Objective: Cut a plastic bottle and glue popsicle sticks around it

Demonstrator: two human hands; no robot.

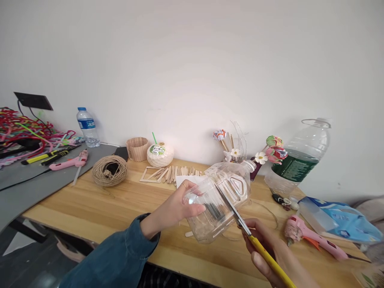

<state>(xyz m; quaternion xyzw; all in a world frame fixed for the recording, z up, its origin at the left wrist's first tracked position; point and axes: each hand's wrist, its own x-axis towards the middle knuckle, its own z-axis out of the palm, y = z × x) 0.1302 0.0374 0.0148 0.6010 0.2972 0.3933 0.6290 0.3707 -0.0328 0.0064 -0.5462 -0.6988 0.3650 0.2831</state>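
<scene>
A large clear plastic bottle (207,230) lies tilted on its side above the wooden table, neck pointing away to the right. My left hand (186,204) grips its base end, thumb on the near side and fingers over the top. My right hand (267,248) is closed around a utility knife (264,256) with a yellow handle. Its long metal blade lies across the bottle's middle, touching or very close to the wall; how deep it goes I cannot tell. Behind the bottle are wooden craft sticks (171,174) and a white sheet (187,180).
Twine (109,171), a wrapped coconut (160,154) and a ribbed wooden cup (137,149) stand left. Right are paper flowers (276,150), a big labelled bottle (295,164), a pink glue gun (315,238) and a blue packet (339,220). Another glue gun (69,162) lies far left.
</scene>
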